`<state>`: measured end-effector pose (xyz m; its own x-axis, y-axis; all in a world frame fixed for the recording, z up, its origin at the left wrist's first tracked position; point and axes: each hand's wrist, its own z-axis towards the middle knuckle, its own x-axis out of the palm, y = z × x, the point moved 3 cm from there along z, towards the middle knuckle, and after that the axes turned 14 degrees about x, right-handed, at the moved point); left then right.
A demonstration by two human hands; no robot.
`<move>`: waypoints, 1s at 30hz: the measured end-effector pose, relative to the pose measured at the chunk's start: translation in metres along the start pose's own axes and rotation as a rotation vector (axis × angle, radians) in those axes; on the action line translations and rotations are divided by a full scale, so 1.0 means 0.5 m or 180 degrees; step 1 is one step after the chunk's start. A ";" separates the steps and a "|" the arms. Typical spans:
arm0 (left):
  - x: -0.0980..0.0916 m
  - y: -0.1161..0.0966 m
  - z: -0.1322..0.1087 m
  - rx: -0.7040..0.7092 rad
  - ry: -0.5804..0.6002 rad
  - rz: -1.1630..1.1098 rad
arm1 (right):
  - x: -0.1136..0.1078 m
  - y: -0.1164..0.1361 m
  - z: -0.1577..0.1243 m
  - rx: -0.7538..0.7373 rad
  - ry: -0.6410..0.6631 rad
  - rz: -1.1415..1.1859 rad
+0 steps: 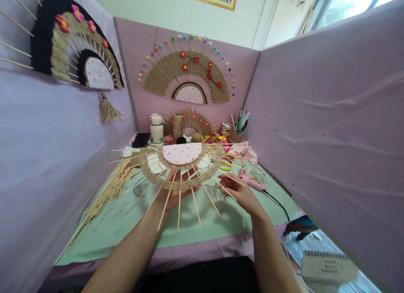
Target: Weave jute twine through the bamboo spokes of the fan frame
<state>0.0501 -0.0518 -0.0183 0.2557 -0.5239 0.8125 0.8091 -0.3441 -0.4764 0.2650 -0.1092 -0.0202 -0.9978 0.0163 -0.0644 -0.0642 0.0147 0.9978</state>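
Note:
A half-round fan of thin wooden sticks and woven twine (189, 185) is held up over the table, its sticks spreading toward me. At its flat far edge is a half-disc of white cloth with pink-red spots (182, 153). Beneath the fan, my left hand (172, 199) supports it from below, its fingers partly hidden by the sticks and woven band. To the right, my right hand (239, 193) is closed near the stick ends, fingers curled. Thin loops of loose twine (217, 199) hang by its fingertips; the exact grip is partly hidden.
Loose wooden sticks (109, 190) lie on the left of the green tabletop (202, 232). A pink glue gun (252, 182) with a black cord lies right. Behind stand a white bottle (157, 129), a twine roll (177, 125) and a tool cup (236, 136). Finished fans (189, 72) hang on partitions.

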 end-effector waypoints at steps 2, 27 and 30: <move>-0.001 -0.013 0.001 0.0149 -0.0089 -0.0019 | -0.005 -0.002 0.000 -0.0168 -0.0151 -0.0508; -0.010 -0.063 -0.007 0.0753 -0.0340 -0.0257 | -0.209 0.113 0.202 -0.0442 -0.2023 -0.2317; -0.007 -0.060 -0.005 0.0688 -0.0334 -0.0317 | -0.219 0.115 0.196 -0.0809 -0.2506 -0.1657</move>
<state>0.0232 -0.0417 -0.0077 0.2133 -0.4082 0.8876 0.9245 -0.2096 -0.3185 0.3722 -0.0122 0.0430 -0.5526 0.7331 -0.3963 -0.5874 -0.0053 0.8093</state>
